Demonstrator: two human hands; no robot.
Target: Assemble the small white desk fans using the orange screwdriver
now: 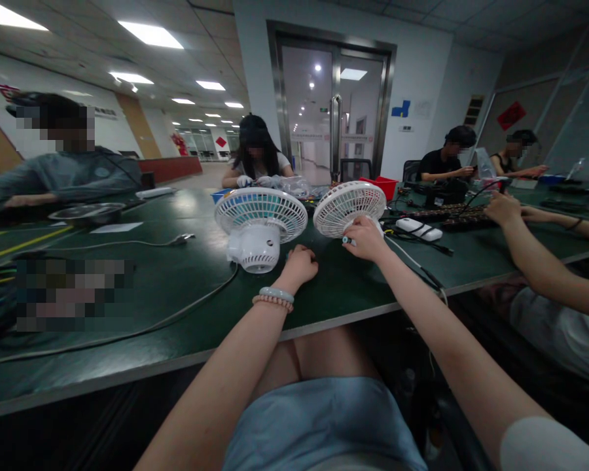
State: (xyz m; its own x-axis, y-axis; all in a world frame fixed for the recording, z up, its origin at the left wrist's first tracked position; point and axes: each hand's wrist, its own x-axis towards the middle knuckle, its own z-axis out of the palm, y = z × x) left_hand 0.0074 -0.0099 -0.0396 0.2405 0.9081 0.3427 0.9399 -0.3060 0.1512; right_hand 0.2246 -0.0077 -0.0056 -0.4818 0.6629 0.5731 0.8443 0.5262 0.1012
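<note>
Dark green table point(177, 281): two white fans point(259, 226) point(348, 208), cables point(127, 333), power strip point(419, 228).

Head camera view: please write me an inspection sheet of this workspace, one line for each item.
Surface: dark green table, shared with other people.
Job's things: two small white fans; left fan faces away, right fan stands beside it.
Clutter: white flat device, red bin, paper sheet, keyboards.
Hands: left hand rests on the table, loosely closed, beside the left fan; right hand touches the right fan, a small blue thing in its fingers.
Cables: grey cable runs from the left fan; white cable by the right wrist.
Surroundings: co-workers seated around; glass doors behind.
</note>
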